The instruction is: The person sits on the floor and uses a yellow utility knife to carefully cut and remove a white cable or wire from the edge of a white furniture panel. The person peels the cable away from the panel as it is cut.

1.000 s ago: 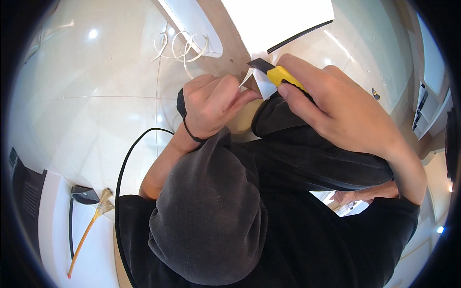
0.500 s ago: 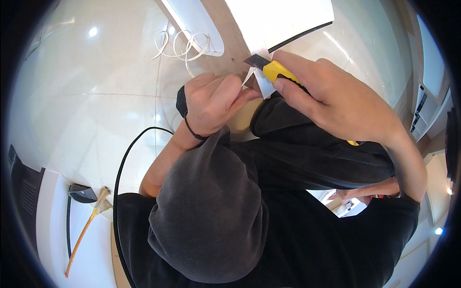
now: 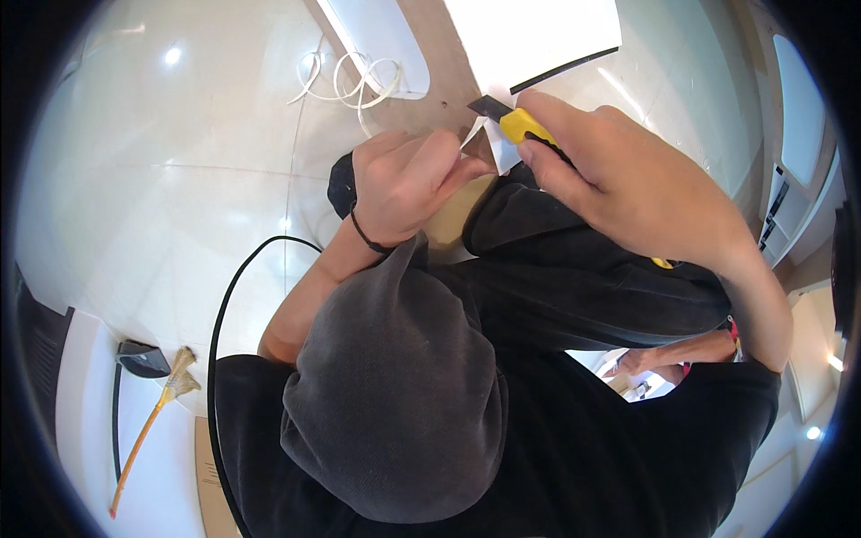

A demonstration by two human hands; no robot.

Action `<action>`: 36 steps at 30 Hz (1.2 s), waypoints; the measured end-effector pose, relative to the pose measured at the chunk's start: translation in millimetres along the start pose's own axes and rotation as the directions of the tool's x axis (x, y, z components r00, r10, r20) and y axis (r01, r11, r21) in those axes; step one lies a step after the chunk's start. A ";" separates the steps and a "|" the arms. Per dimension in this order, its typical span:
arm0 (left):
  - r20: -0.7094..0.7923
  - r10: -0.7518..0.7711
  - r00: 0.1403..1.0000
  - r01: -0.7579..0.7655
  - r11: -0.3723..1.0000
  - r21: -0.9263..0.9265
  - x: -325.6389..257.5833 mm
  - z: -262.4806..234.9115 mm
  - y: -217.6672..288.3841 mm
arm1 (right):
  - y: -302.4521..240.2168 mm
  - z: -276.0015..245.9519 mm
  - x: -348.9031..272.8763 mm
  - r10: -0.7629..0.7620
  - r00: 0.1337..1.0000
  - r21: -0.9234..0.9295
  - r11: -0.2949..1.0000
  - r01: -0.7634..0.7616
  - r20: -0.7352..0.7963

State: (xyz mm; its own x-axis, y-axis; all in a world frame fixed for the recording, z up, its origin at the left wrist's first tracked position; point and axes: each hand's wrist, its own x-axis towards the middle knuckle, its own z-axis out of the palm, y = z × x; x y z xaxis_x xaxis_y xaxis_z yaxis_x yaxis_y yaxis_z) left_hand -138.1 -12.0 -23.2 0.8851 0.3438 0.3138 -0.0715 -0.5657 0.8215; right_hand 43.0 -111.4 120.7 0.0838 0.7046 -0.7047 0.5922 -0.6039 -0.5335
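My right hand (image 3: 632, 184) grips a yellow box cutter (image 3: 514, 126), its dark blade pointing left over the narrow end of a white board (image 3: 538, 40). Just left of the blade, a thin white strip (image 3: 474, 134) stands away from the board's edge. My left hand (image 3: 399, 184) is closed with thumb and fingers pinched at this strip, close to the board's tip. A curled white strip (image 3: 362, 99) trails beyond the left hand over the floor. Whether the blade touches the board I cannot tell.
A white panel with a rounded corner (image 3: 399, 54) lies beyond my hands. At lower left are a broom (image 3: 152, 417) and a dark dustpan (image 3: 143, 360). A black cable (image 3: 235, 287) loops past my left arm. Another person's hand (image 3: 641, 360) shows behind my right side.
The view has shifted slightly, and both hands, cutter and board end appear a little farther right. Both grips look the same.
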 end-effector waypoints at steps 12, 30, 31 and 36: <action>-0.049 -0.011 0.999 0.010 1.000 -0.015 -6.0 8.7 2.1 | 0.2 7.8 -11.1 0.001 0.998 -0.035 0.999 -0.003 -0.070; -0.123 0.014 0.992 -0.013 1.000 0.008 -5.4 20.9 3.4 | -1.8 8.9 -10.5 -0.007 0.990 -0.029 1.000 0.003 -0.140; -0.112 0.009 0.994 -0.007 1.000 0.013 -5.6 20.1 1.9 | -5.1 9.0 -16.5 -0.009 0.985 -0.026 1.000 0.004 -0.170; -0.031 -0.051 0.998 0.046 0.987 -0.155 -7.9 15.5 -5.7 | -11.0 5.4 -29.0 0.056 0.977 0.003 0.998 -0.056 -0.206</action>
State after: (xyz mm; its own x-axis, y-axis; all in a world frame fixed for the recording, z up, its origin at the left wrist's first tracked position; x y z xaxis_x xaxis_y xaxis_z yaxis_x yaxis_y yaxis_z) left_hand -137.5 -23.1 -37.7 0.8729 0.3954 0.2858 -0.1011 -0.4264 0.8988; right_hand 29.7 -127.2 144.4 0.2795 0.7314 -0.6220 0.5843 -0.6436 -0.4943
